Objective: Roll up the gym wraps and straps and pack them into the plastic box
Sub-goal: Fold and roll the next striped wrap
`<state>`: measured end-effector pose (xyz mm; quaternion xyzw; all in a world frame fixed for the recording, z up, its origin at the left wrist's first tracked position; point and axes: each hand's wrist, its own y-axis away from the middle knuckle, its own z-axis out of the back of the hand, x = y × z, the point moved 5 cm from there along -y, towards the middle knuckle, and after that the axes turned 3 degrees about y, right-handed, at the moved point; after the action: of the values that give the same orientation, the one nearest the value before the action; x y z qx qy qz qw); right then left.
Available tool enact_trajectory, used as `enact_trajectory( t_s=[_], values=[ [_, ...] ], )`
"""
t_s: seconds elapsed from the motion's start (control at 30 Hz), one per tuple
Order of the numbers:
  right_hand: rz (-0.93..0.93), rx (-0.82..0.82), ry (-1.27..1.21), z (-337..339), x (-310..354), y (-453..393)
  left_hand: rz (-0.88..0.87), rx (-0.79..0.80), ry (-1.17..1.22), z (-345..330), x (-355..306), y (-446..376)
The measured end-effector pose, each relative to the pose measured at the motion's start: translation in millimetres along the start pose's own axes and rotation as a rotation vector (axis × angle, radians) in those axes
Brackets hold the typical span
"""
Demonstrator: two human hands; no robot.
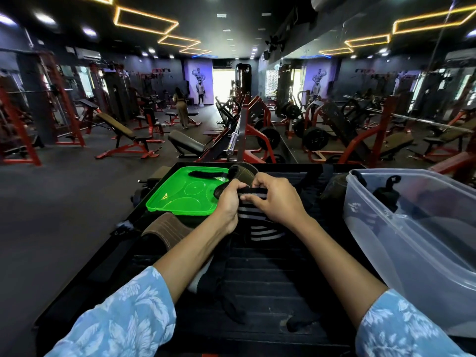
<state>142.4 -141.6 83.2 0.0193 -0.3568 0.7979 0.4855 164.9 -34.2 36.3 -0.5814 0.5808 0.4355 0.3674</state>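
Note:
A black wrap with white stripes (pixel 253 213) is held above the black platform (pixel 270 276). My left hand (pixel 228 202) grips its rolled top end from the left, and my right hand (pixel 277 199) pinches the same end from the right. The loose tail of the wrap hangs down between my wrists. A clear plastic box (pixel 412 243) stands at the right with a black strap (pixel 386 194) inside. A brown ribbed wrap (pixel 167 229) lies left of my left forearm. Loose black straps (pixel 226 292) lie under my arms.
A green box lid (pixel 180 194) lies at the back left of the platform with a black strap (pixel 206 173) on it. A brown and black padded grip (pixel 242 172) sits just behind my hands. Gym benches and racks fill the floor beyond.

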Motion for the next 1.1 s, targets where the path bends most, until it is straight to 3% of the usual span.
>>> enact_trajectory(
  t_s=[0.27,0.43,0.63,0.73,0.93,1.1],
  values=[
    [-0.019,-0.007,-0.079,0,-1,-3,-0.074,0.030,0.064,-1,-2,-2],
    [0.023,0.173,-0.366,-8,10,-3,-0.145,0.094,-0.033,2,-10,0],
    [0.052,0.195,-0.561,-6,9,-3,-0.001,0.324,0.039,-5,-9,7],
    [0.053,0.213,-0.625,-10,11,-3,0.058,0.366,0.038,-7,-8,9],
    [-0.005,0.092,-0.437,-5,8,-3,-0.028,0.138,-0.100,2,-4,-6],
    [-0.134,-0.059,-0.129,-3,-4,-2,0.001,0.143,-0.094,-3,-6,-2]
  ],
)
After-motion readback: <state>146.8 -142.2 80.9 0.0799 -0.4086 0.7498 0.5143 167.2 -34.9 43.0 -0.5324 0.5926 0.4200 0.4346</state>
